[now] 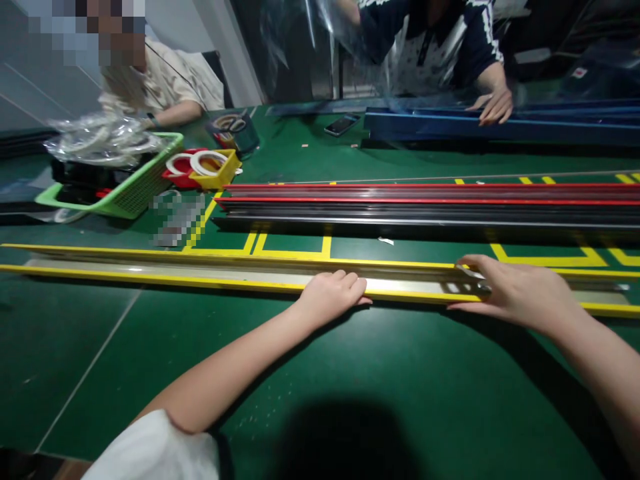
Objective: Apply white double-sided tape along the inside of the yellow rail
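Lying lengthwise on the green table (370, 373), the yellow-edged channel (400, 287) is positioned between the near edge and the other long profiles, and runs out of my sight at both ends. Its trough faces up, bordered by 2 yellow rims.

Left hand (334, 295): located at the near rim, fingers together, curled over and clamped on the channel.

Right hand (525, 293): located further right on the channel. The thumb lies along the outer face of the near wall; the forefinger reaches to the far rim. These 2 digits stand apart across the trough; whether they grip, I cannot tell. A small metal part (483, 287) sits in the trough beside this hand.

Beyond the channel, a red-edged profile (425, 193) and a black profile (425, 224) lie side by side. A white scrap (386, 241) lies just in front of the black profile.

Near the table's far edge, 1 co-worker's hand (496, 103) rests on a blue profile (425, 127). A phone (343, 125) lies just left of that profile.

Toward the far left corner stand a green basket (143, 200) piled with clear-bagged goods (100, 143), a red tray (180, 179), a yellow tray (220, 175) and a tool cup (247, 140).
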A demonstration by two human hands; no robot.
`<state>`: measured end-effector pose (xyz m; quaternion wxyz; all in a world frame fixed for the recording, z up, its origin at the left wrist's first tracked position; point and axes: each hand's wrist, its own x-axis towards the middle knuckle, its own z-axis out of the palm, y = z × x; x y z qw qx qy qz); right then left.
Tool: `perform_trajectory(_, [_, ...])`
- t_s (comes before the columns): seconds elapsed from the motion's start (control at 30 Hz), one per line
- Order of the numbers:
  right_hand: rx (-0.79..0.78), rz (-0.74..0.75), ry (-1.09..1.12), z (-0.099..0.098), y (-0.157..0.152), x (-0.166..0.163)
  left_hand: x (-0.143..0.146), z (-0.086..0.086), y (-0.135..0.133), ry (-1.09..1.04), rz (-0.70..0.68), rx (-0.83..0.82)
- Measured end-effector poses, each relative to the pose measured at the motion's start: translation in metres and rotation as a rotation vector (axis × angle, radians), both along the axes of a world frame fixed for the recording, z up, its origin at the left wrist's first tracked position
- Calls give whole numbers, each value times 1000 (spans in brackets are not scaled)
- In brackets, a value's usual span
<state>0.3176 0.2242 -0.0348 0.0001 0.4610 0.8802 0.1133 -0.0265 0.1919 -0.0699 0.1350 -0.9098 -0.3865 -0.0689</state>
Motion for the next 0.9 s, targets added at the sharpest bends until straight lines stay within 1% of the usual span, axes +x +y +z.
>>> perform_trajectory(0.1, [1,-90,10,0,-1,29,28,-3,3,-25,-5,-8])
perform_trajectory(0.13, [6,-123,21,-1,-1,38,35,-4,3,-33,-15,-3])
perform_trajectory(0.2, [-13,-140,19,-4,-1,53,43,-6,3,-47,-34,-1])
perform_trajectory(0.27, [-31,-133,29,-6,-1,62,42,-5,2,-52,-33,-10])
perform_trajectory(0.37, [-22,-119,47,-4,-3,61,24,-2,-2,-30,-18,-1])
perform_trajectory(0.47, [30,-78,53,1,-9,44,-13,1,-5,4,-29,51])
perform_trajectory(0.5, [72,-46,56,3,-12,34,-27,2,-7,12,-29,71])
perform_trajectory(0.53, [98,19,67,4,-14,23,-42,3,-8,25,-9,86])
perform_trajectory(0.6, [139,97,63,3,-16,-2,-69,4,-9,42,36,130])
perform_trajectory(0.67, [147,177,38,0,-16,-27,-88,4,-9,53,39,158])
perform_trajectory(0.7, [170,190,50,-2,-14,-39,-92,3,-9,53,38,166])
perform_trajectory(0.77, [186,158,37,-6,-10,-56,-95,2,-9,52,35,174])
perform_trajectory(0.83, [183,121,26,-8,-7,-64,-92,1,-8,49,39,179])
perform_trajectory(0.9, [162,101,51,-9,-4,-66,-90,1,-9,46,44,174])
